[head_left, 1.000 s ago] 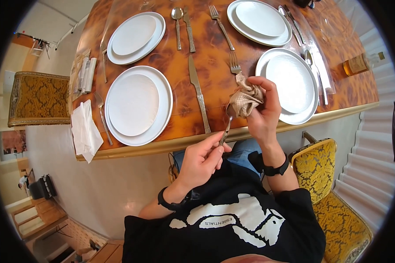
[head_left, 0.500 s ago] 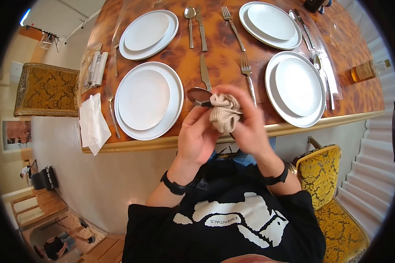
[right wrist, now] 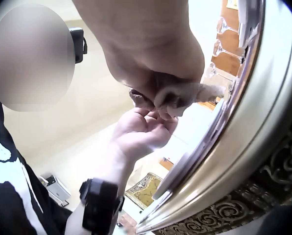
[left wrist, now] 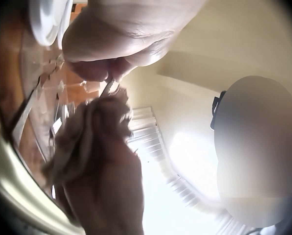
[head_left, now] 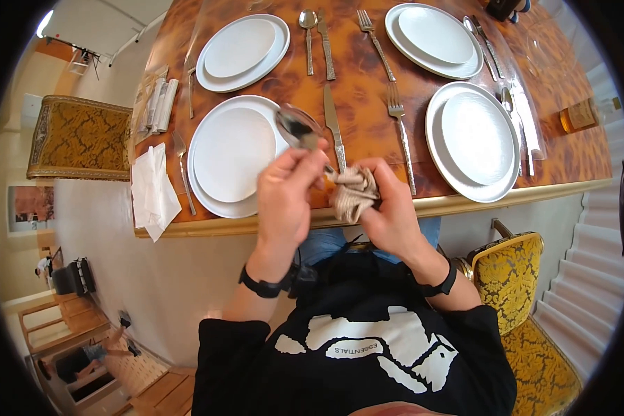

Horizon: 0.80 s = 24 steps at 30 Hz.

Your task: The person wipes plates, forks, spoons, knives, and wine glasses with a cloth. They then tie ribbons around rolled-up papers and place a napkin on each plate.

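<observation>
In the head view a spoon (head_left: 299, 126) is pinched near its bowl by the left hand (head_left: 284, 197), in front of the left plate (head_left: 233, 154). The right hand (head_left: 394, 216) grips a crumpled beige cloth (head_left: 354, 194) around the lower part of the spoon, whose handle is mostly hidden. Both hands are above the table's near edge. In the left wrist view the cloth (left wrist: 87, 127) is bunched in the right hand (left wrist: 109, 186). The right wrist view has the cloth (right wrist: 185, 96) under the right hand, beside the left hand (right wrist: 141, 134).
Several white plates stand on the table (head_left: 360, 135). Between them lie a knife (head_left: 333, 125) and a fork (head_left: 400, 132). White napkins (head_left: 154, 191) lie at the left corner, a bottle (head_left: 581, 116) at the right. A yellow patterned chair (head_left: 507, 277) stands at the near right.
The left hand has moved from the spoon's handle to near its bowl, which has come out of the cloth and now points up and left. The right hand still grips the cloth.
</observation>
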Available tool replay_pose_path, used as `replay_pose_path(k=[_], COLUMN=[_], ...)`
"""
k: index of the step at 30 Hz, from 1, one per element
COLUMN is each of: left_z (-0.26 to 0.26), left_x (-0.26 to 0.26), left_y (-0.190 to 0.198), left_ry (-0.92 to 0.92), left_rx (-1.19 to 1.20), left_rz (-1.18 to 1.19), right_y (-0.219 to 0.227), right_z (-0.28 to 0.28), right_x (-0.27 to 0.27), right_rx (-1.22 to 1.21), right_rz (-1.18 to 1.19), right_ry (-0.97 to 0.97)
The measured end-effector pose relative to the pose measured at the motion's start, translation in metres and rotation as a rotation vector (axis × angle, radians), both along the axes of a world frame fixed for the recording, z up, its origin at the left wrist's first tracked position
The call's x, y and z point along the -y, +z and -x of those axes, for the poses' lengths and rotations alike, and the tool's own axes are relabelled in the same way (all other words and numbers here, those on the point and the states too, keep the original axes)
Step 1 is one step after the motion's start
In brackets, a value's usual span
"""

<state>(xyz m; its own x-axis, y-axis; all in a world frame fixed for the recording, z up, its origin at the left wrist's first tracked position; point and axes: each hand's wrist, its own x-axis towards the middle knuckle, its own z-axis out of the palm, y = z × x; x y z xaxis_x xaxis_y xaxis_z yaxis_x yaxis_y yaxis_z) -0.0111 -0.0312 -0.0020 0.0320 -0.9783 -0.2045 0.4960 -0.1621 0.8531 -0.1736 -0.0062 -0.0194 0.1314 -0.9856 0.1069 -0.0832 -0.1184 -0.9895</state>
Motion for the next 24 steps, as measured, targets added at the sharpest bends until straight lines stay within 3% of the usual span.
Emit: replay_pose_path(k=[2, 3, 5, 7, 9, 11, 13, 18, 24], left_z=[-0.013, -0.016, -0.023, -0.018, -0.015, -0.008, -0.004, 0.002, 0.006], left_x=[0.021, 0.031, 0.048, 0.057, 0.065, 0.069, 0.074, 0.084, 0.089], left_y=[0.007, 0.007, 0.006, 0.001, -0.016, -0.014, -0.021, -0.027, -0.025], left_ry=[0.03, 0.038, -0.063, -0.067, -0.083, -0.101, -0.072, -0.089, -0.233], left_rx=[0.229, 0.23, 0.585, 0.649, 1.098, 1.189, 1.414, 1.612, 1.774], left_rz=[0.012, 0.013, 0.029, 0.014, 0.126, 0.162, 0.351, 0.376, 0.354], right_y=[-0.005, -0.009, -0.027, -0.031, -0.019, -0.016, -0.011, -0.015, -0.013], right_z=[0.008, 0.014, 0.024, 0.035, 0.04, 0.046, 0.047, 0.053, 0.06], right_x=[-0.006, -0.008, -0.011, -0.014, -0.016, -0.016, -0.017, -0.019, -0.022], right_rx=[-0.039, -0.08, 0.012, 0.109, 0.117, 0.062, 0.036, 0.05, 0.073], right_rz=[-0.019, -0.037, -0.122, -0.151, -0.121, -0.109, -0.105, -0.129, -0.163], right_ry=[0.035, 0.069, 0.017, -0.017, -0.029, -0.095, -0.109, -0.107, -0.085])
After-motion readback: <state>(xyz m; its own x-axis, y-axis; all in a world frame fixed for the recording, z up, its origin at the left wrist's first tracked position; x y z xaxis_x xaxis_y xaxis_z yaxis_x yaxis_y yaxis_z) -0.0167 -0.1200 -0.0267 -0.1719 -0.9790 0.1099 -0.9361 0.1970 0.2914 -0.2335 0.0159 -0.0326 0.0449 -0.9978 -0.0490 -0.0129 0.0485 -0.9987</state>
